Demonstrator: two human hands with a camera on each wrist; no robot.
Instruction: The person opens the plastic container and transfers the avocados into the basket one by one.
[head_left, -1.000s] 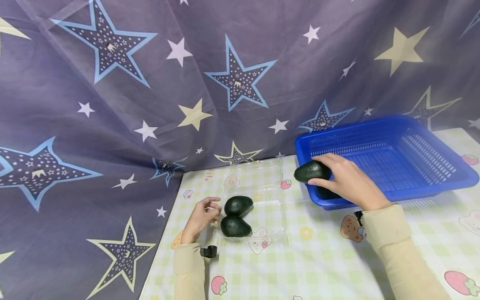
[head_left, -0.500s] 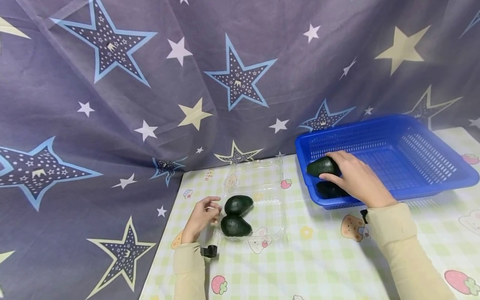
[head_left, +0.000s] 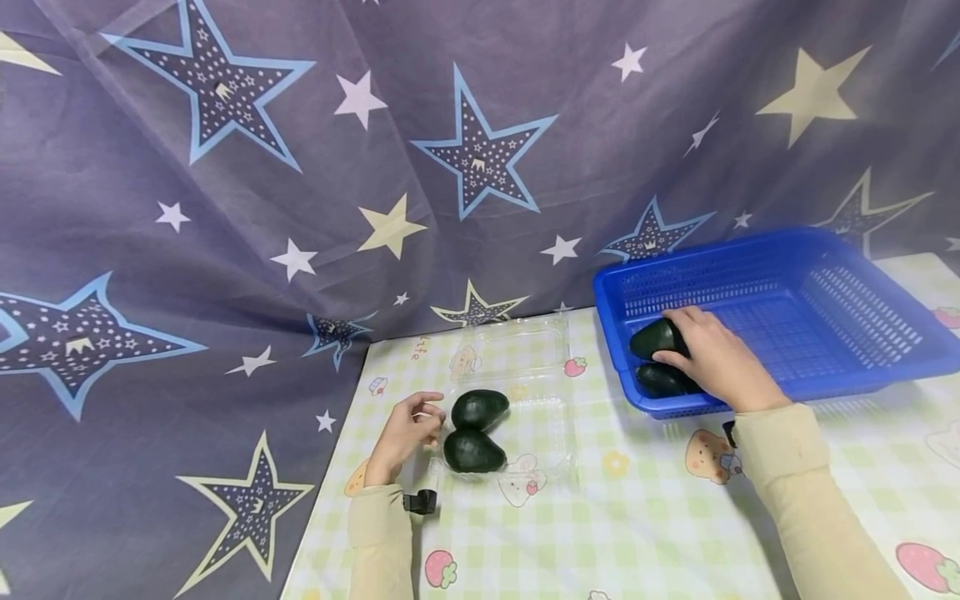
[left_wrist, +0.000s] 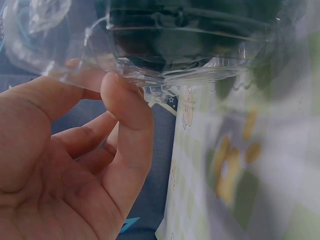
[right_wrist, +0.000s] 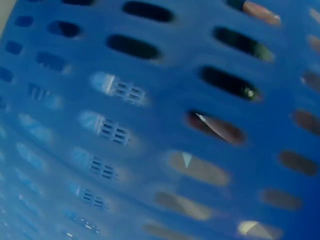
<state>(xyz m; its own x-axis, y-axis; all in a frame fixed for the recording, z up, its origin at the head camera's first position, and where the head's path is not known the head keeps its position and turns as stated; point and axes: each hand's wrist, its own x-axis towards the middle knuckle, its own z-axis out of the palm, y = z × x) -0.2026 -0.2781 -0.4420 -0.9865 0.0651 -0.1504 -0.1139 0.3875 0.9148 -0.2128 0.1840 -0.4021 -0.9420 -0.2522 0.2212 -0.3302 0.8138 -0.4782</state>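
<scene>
My right hand (head_left: 716, 354) grips a dark green avocado (head_left: 654, 338) inside the left end of the blue plastic basket (head_left: 862, 382). Just in front of it, a second avocado (head_left: 662, 380) lies in the basket, partly hidden by the hand. Two more avocados, a rear one (head_left: 480, 409) and a front one (head_left: 474, 451), sit side by side at the left of a clear plastic clamshell box (head_left: 543, 425). At that box's left edge is my left hand (head_left: 407, 437); in the left wrist view its thumb and finger pinch the clear rim (left_wrist: 75, 75).
The box's clear lid (head_left: 517, 342) lies opened back behind it. A checked tablecloth (head_left: 555, 542) covers the table, and a star-patterned curtain (head_left: 300, 208) hangs behind. The basket's slotted wall (right_wrist: 165, 110) fills the right wrist view.
My right hand has carried its avocado from over the basket's left rim rightward and down inside, beside the other one. The left hand has stayed in place.
</scene>
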